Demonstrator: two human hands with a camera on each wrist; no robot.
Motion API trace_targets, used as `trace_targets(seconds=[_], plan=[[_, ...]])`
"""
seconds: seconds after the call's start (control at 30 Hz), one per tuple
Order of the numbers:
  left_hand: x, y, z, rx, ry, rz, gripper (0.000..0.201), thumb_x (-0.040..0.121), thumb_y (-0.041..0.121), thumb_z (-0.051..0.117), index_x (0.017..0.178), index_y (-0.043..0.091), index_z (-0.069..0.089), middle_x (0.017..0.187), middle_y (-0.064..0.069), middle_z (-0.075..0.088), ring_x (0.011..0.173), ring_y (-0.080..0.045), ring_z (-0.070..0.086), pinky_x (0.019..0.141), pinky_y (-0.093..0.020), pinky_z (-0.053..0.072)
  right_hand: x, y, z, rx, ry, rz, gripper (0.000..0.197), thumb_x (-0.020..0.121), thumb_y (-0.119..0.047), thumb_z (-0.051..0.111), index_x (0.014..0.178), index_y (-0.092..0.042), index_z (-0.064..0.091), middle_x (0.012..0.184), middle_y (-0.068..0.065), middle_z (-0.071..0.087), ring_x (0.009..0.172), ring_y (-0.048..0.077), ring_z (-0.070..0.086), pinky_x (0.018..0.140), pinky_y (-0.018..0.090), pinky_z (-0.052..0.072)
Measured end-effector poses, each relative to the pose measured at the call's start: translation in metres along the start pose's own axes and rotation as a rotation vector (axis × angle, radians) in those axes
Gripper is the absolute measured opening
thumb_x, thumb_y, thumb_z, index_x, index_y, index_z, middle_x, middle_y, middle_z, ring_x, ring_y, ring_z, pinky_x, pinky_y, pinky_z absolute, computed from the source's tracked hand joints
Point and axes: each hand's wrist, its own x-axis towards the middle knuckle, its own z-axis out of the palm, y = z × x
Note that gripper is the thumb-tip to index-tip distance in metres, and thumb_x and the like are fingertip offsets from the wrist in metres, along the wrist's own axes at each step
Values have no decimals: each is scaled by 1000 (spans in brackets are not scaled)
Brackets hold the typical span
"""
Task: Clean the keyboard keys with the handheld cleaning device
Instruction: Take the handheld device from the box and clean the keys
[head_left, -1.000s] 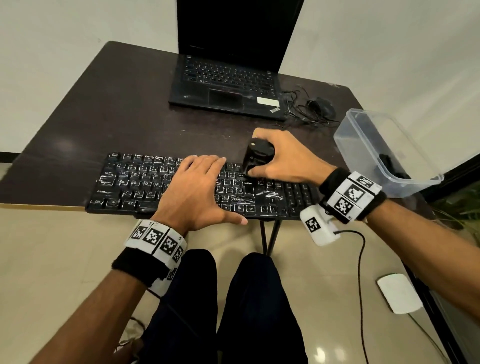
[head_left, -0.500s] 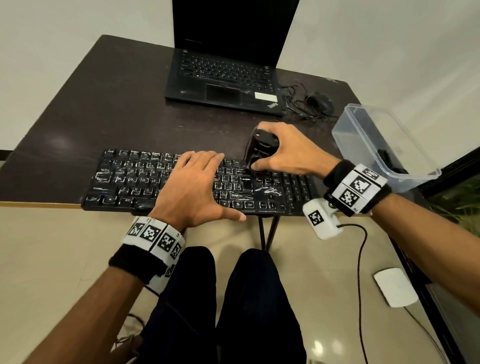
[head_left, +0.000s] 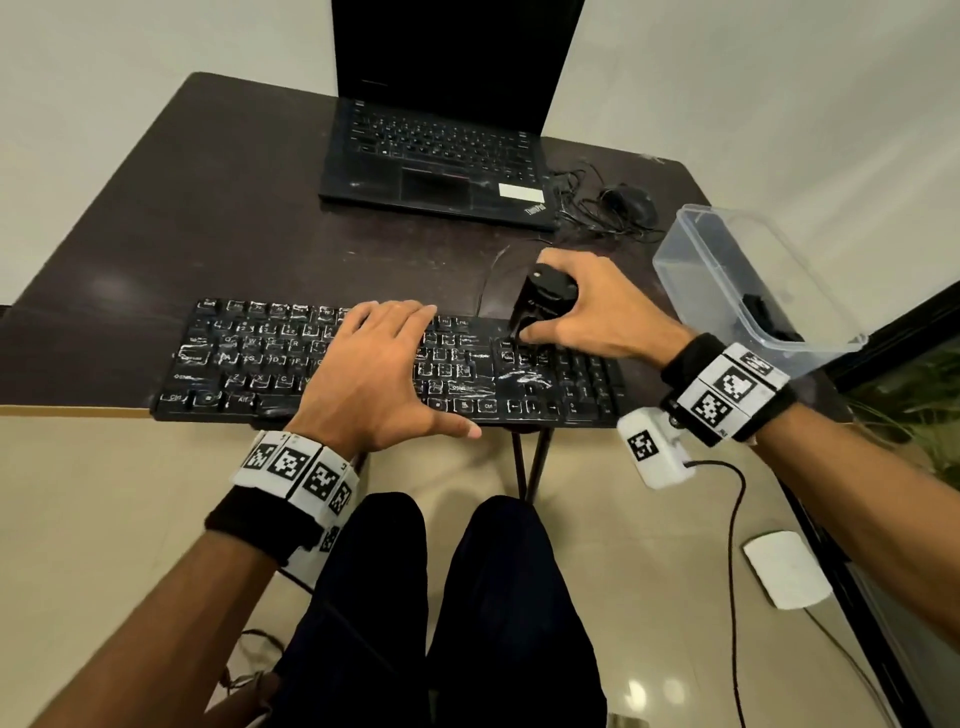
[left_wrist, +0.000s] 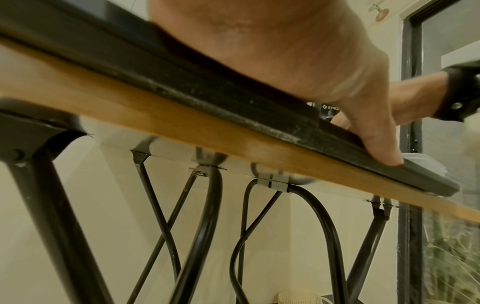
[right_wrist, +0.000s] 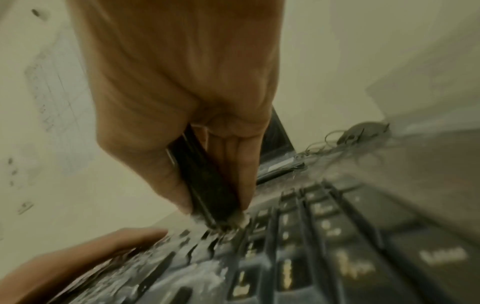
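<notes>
Head view: your left hand (head_left: 371, 374) lies flat, fingers straight, steadying the dusty black keyboard (head_left: 249, 358) while your right hand (head_left: 587, 312) grasps the small black handheld cleaner (head_left: 545, 299), nozzle on keys at 3 o'clock.

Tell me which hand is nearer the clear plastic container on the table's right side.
Right. The right hand grips the cleaning device just left of the clear plastic container. The left hand rests flat on the middle of the keyboard, farther away.
</notes>
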Motion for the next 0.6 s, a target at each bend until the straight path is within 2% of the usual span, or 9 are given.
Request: trace_targets(seconds=[0.07,0.13,0.27,0.33,0.43,0.53,0.6], plan=[[1,0,0,-2,-4,4,149,51,111,43,157,8,41,159,-7,48,148,-24,41,130,-43,18,3,0,1,-18,37,15,47,68,-34,92,104,-21,65,95,-3,77,89,21,74,80,42,60],[0,1,0,2,-7,7,149,51,111,43,158,8,41,159,-7,47,148,-25,41,131,-43,17,6,3,0,-50,102,44,44,69,-27,91,103,-18,63,91,-1,77,86,24,74,77,42,61],[-1,1,-1,-15,14,0,147,51,109,45,156,6,44,157,-9,50,147,-26,43,129,-42,18,3,-5,5,10,-6,-46,46,74,-32,92,111,-22,68,107,-6,79,100,16,75,90,37,59],[0,2,0,-13,9,11,147,51,109,44,156,6,44,157,-9,50,147,-26,44,129,-43,18,2,-2,1,-1,23,5,54,72,-36,93,116,-17,68,111,0,78,105,22,74,92,40,59],[-1,2,-1,-9,4,8,147,52,109,42,156,6,44,158,-9,49,147,-26,43,130,-43,18,5,13,-10,-69,60,94,43,73,-27,93,105,-18,65,95,-3,74,93,26,73,82,39,58],[-1,2,-1,-5,5,8,146,52,109,42,156,6,45,157,-9,50,147,-26,43,129,-44,19,4,3,-2,-35,23,44,52,66,-45,88,105,-24,61,106,-7,74,98,19,71,92,42,60],[-1,3,-1,-4,8,13,146,52,108,43,155,5,45,157,-10,50,147,-27,44,129,-45,20,7,-14,13,8,2,-30,47,67,-43,88,103,-24,65,100,-8,77,92,15,74,87,39,60]])
